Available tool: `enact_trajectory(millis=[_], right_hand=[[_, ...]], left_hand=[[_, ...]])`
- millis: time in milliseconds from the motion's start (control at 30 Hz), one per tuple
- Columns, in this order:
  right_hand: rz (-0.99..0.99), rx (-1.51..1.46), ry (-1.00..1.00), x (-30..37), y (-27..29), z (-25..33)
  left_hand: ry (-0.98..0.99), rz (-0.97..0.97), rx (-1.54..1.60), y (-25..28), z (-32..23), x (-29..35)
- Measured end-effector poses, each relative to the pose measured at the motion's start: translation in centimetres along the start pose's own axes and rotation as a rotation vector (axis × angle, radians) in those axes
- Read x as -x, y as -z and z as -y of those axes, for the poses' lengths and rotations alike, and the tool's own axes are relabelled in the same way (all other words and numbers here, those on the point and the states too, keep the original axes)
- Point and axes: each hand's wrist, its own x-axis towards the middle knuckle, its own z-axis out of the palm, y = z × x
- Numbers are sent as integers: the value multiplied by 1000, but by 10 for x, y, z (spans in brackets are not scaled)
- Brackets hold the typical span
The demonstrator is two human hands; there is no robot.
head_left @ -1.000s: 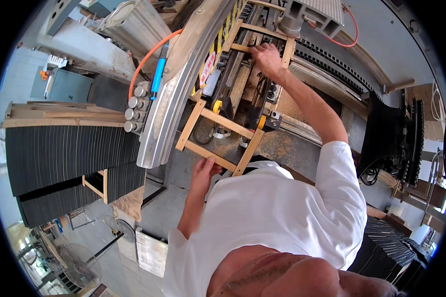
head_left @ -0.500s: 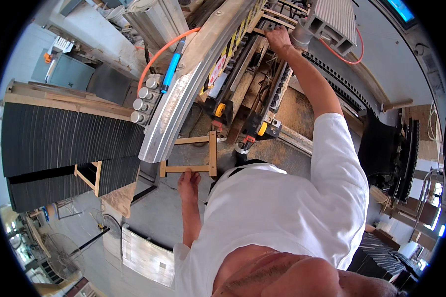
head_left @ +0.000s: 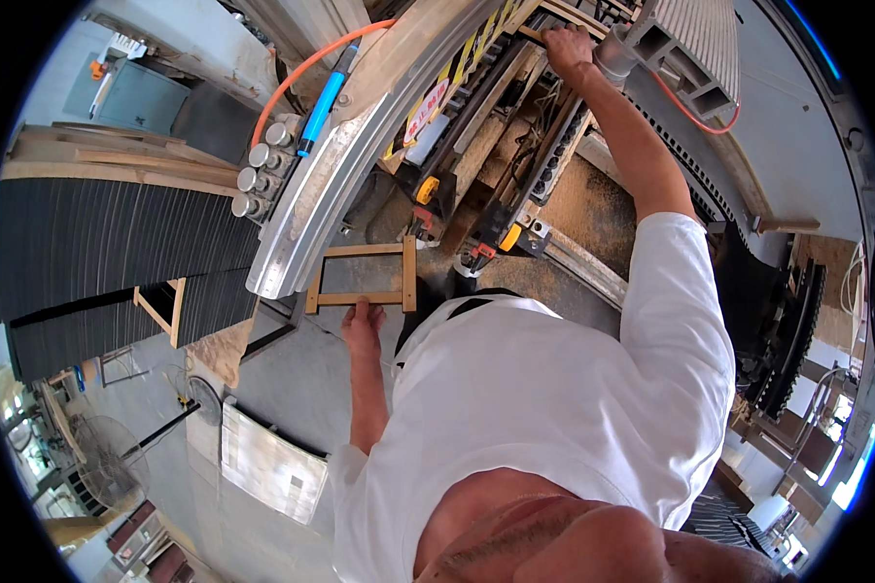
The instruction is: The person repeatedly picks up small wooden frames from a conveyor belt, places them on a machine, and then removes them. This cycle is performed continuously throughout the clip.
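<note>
Left hand (head_left: pixel 363 328) grasps the near rail of a wooden frame (head_left: pixel 409 277), its fingertips pinched on the middle of that rail. The frame extends from those fingers away from the forearm, just to the right of the near end of the silver metal beam (head_left: pixel 332 199), with floor (head_left: pixel 316 355) below. Right hand (head_left: pixel 569 51) reaches to the right of the beam's far end, curled fingers against a bar of a second wooden frame (head_left: pixel 576 17); whether they close around it, I cannot tell.

Between the beam and the right forearm run dark machine rails (head_left: pixel 554 146), fitted with yellow parts (head_left: pixel 428 190) near their ends and dusted with sawdust. Striped tape (head_left: pixel 467 60) marks the beam's right side. On top of the beam lies a blue tube (head_left: pixel 325 109), joined by an orange hose (head_left: pixel 301 74), and round silver knobs (head_left: pixel 260 172) stand at its left edge. Left of the beam, dark panels (head_left: pixel 107 233) are stacked tightly, a small wooden frame (head_left: pixel 176 316) set in their gap.
</note>
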Motion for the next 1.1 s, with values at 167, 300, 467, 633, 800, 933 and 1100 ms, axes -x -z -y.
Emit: enact_trajectory(millis=[167, 300, 467, 633, 800, 933, 1100], right_hand=[[-12, -48, -14, 1, -2, 0], [17, -52, -44, -3, -5, 0], [51, 101, -4, -1, -1, -4], [61, 52, 30, -5, 16, 7], [246, -57, -34, -13, 22, 13], [229, -80, -163, -5, 16, -9], [-147, -430, -155, 40, 139, 72]], left_hand=[[6, -34, -14, 7, 6, 3], [-17, -38, -41, 6, 2, 4], [-103, -11, -79, 11, -4, 0], [-212, -25, -185, 30, -17, 9], [-430, -11, -298, 53, -66, 49], [-564, -13, -180, 97, -122, 66], [-764, -115, -115, 205, -194, 56]])
